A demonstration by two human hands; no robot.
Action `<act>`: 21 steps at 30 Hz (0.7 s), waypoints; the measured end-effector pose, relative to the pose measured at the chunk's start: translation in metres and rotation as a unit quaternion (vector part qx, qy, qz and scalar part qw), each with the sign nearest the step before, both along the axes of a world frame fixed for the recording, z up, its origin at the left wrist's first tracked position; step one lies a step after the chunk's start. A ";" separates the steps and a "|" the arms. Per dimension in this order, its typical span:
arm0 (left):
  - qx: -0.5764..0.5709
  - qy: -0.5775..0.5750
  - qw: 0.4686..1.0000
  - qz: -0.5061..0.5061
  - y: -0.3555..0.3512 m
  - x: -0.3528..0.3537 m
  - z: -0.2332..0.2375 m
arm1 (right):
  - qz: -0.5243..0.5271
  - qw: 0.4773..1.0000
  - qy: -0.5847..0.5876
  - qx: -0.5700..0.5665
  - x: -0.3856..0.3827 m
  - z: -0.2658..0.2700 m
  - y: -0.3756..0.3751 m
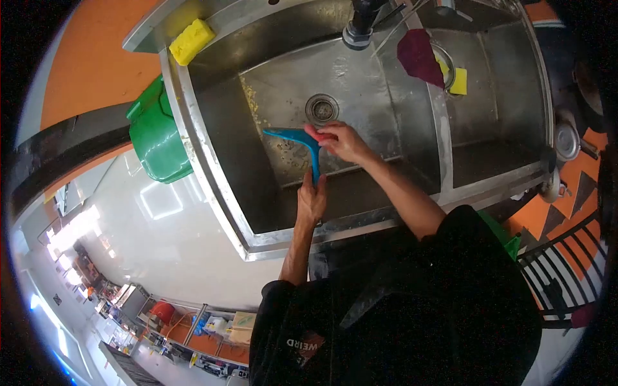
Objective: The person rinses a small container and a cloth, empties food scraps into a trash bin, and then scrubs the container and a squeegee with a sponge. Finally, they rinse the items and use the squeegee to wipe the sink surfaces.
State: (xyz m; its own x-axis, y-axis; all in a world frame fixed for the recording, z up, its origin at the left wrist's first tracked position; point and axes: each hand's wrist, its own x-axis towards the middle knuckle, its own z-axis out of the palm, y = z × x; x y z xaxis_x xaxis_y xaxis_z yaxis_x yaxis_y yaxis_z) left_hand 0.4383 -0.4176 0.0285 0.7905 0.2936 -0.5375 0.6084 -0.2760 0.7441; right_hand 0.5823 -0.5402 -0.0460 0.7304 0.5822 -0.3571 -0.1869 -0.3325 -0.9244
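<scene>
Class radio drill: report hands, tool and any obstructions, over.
Left hand gripping blue tool. Right hand holding red item against it. Yellow scraps in sink; nothing visibly blocking either hand.

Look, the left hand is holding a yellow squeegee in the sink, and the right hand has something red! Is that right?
Almost: the squeegee is blue, not yellow, as the head view shows. The left hand does hold it in the sink, and the right hand does have something red.
</scene>
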 end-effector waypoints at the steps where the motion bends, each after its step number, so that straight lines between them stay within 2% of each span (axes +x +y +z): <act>1: 0.015 0.024 0.999 -0.023 0.000 0.001 0.000 | -0.040 0.995 -0.090 0.020 -0.001 0.001 -0.002; 2: 0.031 0.045 0.997 -0.047 -0.001 0.003 0.000 | -0.040 0.995 -0.091 0.021 0.000 0.001 -0.001; 4: 0.026 0.053 0.997 -0.057 -0.006 0.007 0.009 | -0.074 0.997 0.005 -0.035 -0.002 0.004 0.000; 7: 0.024 0.060 0.994 -0.086 -0.011 0.013 0.013 | -0.121 0.992 -0.027 -0.014 -0.004 0.007 0.016; 9: 0.028 0.059 0.992 -0.108 -0.014 0.008 0.008 | -0.088 0.996 -0.025 -0.007 0.004 0.023 0.029; 10: 0.059 0.000 0.987 -0.149 -0.017 0.002 -0.003 | -0.056 0.998 -0.027 -0.001 0.010 0.028 0.037; 11: 0.088 -0.059 0.976 -0.191 -0.020 0.002 -0.005 | -0.052 0.991 -0.103 0.065 0.006 0.015 0.049; 12: 0.088 -0.058 0.975 -0.193 -0.024 0.001 -0.007 | -0.055 0.991 -0.102 0.065 0.006 0.002 0.059; 14: 0.070 -0.009 0.981 -0.182 -0.031 0.007 -0.001 | -0.024 0.976 -0.211 0.043 0.012 0.007 0.070; 15: 0.070 -0.010 0.980 -0.184 -0.029 0.009 0.000 | -0.069 0.965 -0.241 0.071 0.014 0.010 0.068; 16: 0.067 0.002 0.982 -0.175 -0.026 0.010 0.000 | -0.069 0.966 -0.241 0.072 0.019 0.009 0.064; 18: 0.063 0.017 0.985 -0.157 -0.019 0.011 0.002 | -0.181 0.978 -0.089 0.060 0.030 0.003 0.048; 19: 0.049 0.039 0.987 -0.146 -0.013 0.012 0.004 | -0.178 0.978 -0.087 0.059 0.033 0.011 0.033; 21: 0.032 0.059 0.988 -0.137 -0.012 0.010 0.003 | -0.027 0.998 0.026 -0.043 0.045 0.033 0.001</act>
State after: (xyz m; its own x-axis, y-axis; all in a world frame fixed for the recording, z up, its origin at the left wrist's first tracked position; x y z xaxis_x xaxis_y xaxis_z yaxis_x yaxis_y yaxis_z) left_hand 0.4487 -0.4299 0.0313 0.7776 0.1137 -0.6184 0.5862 -0.4867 0.6476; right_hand 0.6268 -0.5397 -0.0133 0.7387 0.5089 -0.4419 -0.2533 -0.3978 -0.8818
